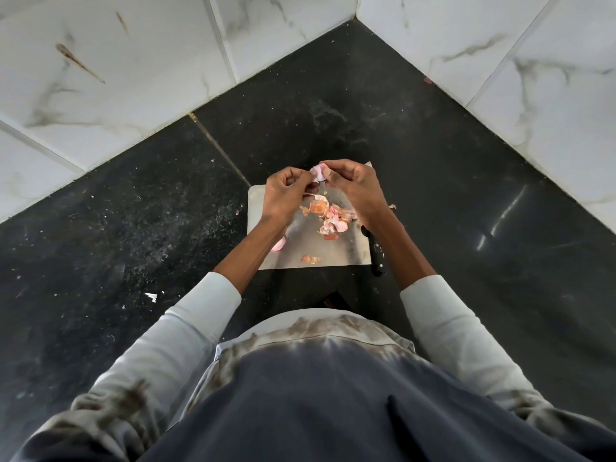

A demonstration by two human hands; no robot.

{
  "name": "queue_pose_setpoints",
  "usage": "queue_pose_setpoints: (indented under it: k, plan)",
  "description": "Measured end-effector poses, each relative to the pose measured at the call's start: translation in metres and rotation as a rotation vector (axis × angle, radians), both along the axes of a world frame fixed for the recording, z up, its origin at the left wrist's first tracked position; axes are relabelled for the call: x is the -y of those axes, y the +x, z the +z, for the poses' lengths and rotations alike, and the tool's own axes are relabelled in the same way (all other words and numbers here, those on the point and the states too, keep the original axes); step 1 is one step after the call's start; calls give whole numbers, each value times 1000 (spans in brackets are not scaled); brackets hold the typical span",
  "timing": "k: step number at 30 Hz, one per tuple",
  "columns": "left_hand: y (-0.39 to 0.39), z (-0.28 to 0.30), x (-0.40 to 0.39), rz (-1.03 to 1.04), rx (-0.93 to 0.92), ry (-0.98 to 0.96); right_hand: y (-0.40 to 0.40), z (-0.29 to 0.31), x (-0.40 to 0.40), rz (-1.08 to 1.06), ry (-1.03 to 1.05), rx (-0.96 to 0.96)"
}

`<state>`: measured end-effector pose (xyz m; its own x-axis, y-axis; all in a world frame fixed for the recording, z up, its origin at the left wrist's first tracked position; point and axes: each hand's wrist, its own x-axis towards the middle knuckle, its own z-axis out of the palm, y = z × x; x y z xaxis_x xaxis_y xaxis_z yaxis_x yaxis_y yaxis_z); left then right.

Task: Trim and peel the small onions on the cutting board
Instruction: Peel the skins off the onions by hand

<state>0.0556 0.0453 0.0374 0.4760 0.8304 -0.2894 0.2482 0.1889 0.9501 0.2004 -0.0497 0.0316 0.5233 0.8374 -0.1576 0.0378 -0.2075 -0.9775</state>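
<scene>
Both hands, left (289, 188) and right (351, 181), pinch one onion (318, 172) above the board's (263, 198) far edge, stripping skin. Peeling seems underway; next likely needs pulling loose skin free.

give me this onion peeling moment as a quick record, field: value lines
left hand: pinches the onion from the left
right hand: pinches the onion from the right
onion: pale pink, held above the board's far edge
cutting board: metallic, on the black counter
peels: loose pile on the board under the hands
knife: dark handle at the board's right edge, untouched
</scene>
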Motion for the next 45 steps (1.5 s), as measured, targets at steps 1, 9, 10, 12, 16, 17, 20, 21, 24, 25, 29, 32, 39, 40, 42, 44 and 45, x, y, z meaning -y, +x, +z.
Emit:
queue_pose_setpoints:
  k: [1, 9, 10, 12, 16, 17, 20, 21, 24, 25, 29, 32, 39, 40, 42, 44, 45]
  plan:
    - [2, 0, 1, -4, 6, -18, -2, -1, 0, -16, 10, -5]
    - [-1, 1, 1, -24, 91, -10, -4, -6, 2, -110, 3, -63]
    - [0, 1, 1, -12, 82, -2, -4, -6, 1, -113, -5, -74]
    - [2, 1, 1, 26, 43, 9, -4, -6, -2, -118, -29, -97]
    - [4, -3, 1, 72, 4, 26, -11, -4, -5, -104, -61, -41]
    - [3, -3, 1, 77, 5, 31, -12, -3, -5, -97, -65, -6]
    - [1, -5, 0, 76, -1, 41, -14, -5, -2, -102, -91, 27]
    - [0, -6, 0, 76, -6, 43, -13, -6, -1, -102, -97, 13]
    - [-1, -7, -2, 65, -4, 38, -13, -9, -1, -110, -91, -63]
    - [-1, -8, -2, 55, -6, 43, -13, -10, -1, -117, -88, -86]
    - [1, -13, -5, 37, -56, 64, -16, -13, -2, -127, -102, -122]
    - [3, -16, -5, 26, -57, 14, -16, -14, 0, -130, -90, -194]
    - [2, -19, -7, 21, 2, -62, -12, -15, 6, -96, -35, -339]
    - [2, -19, -7, 27, -7, -54, -11, -15, 4, -98, -60, -307]
    - [3, -21, -6, 43, -24, -38, -11, -17, 0, -98, -131, -182]
    - [3, -22, -5, 48, -37, -16, -11, -18, -1, -90, -182, -41]
    - [3, -22, -4, 40, -38, -7, -12, -18, -2, -88, -191, -3]
